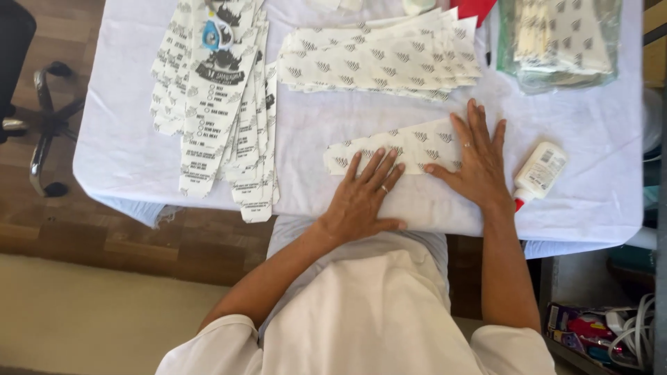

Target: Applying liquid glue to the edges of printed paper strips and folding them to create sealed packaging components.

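Paper sleeve (410,149) pressed flat on table (313,132); left hand (361,198) and right hand (476,163) apart, fingers spread, gripping nothing.

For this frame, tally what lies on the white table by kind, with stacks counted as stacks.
Stacks of printed paper sleeves: 2 (left stack, top stack)
Single sleeve pressed flat under both hands: 1
Clear bag of sleeves: 1
White glue bottle: 1
Blue-and-white tape dispenser on the left stack: 1
Total: 6
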